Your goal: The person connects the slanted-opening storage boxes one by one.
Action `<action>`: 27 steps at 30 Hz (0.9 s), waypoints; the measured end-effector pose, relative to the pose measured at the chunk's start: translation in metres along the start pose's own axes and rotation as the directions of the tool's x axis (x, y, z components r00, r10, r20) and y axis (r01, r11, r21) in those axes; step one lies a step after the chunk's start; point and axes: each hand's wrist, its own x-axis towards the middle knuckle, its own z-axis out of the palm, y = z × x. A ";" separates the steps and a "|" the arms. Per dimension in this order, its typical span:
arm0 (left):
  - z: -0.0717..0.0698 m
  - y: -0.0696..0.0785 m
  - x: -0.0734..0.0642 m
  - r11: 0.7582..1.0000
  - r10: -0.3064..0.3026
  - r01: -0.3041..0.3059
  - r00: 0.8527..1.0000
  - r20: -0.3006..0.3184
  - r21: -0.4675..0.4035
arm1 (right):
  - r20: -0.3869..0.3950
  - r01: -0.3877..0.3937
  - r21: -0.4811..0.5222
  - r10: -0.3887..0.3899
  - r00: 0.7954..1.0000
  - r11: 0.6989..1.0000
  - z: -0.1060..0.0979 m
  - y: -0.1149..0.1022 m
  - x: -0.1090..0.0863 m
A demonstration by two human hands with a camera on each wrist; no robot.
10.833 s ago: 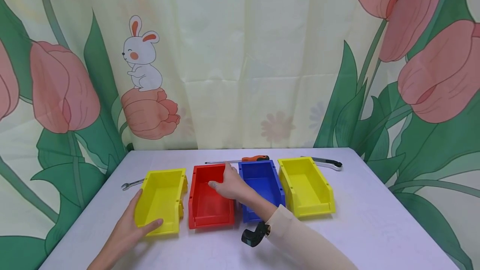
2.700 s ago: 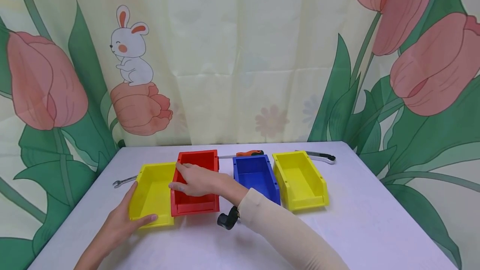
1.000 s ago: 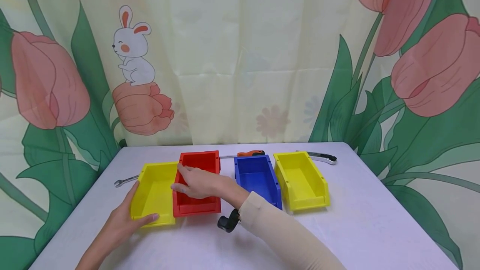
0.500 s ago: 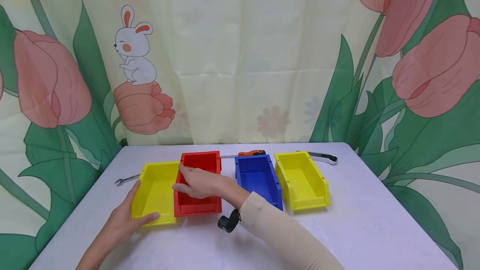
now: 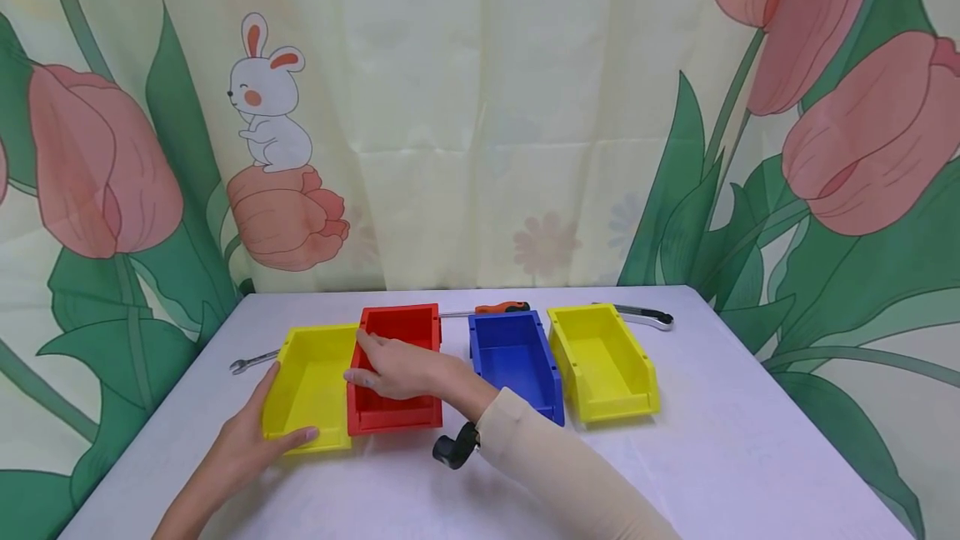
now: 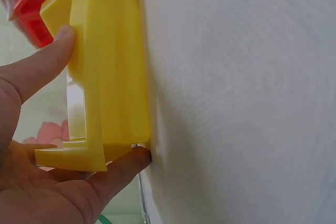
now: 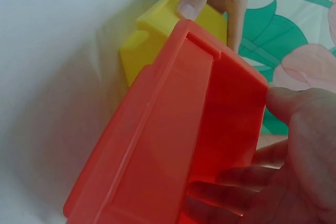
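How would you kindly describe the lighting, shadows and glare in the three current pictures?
Head view: soft, even light, with faint shadows on the table; left wrist view: a soft shadow beside the left yellow bin and a pale patch, perhaps glare, along its inner side; right wrist view: a slightly hazy look, with a broad, soft-edged shadow beside the red bin.

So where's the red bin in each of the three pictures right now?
Head: red bin, just left of centre, right hand over it.
Left wrist: red bin, top left corner, partly cut off.
Right wrist: red bin, large, across the middle and bottom.
Shared landmark: the yellow bin that the left hand grips, visible in all three.
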 end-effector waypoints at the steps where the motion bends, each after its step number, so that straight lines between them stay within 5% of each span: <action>1: 0.000 0.000 0.000 1.000 0.000 0.000 1.000 -0.001 0.001 | -0.002 0.001 0.000 -0.001 1.000 1.000 0.000 0.000 0.000; 27: -0.001 0.002 -0.002 1.000 0.008 -0.008 1.000 0.007 0.002 | 0.000 -0.021 0.012 0.021 1.000 1.000 0.001 0.001 0.002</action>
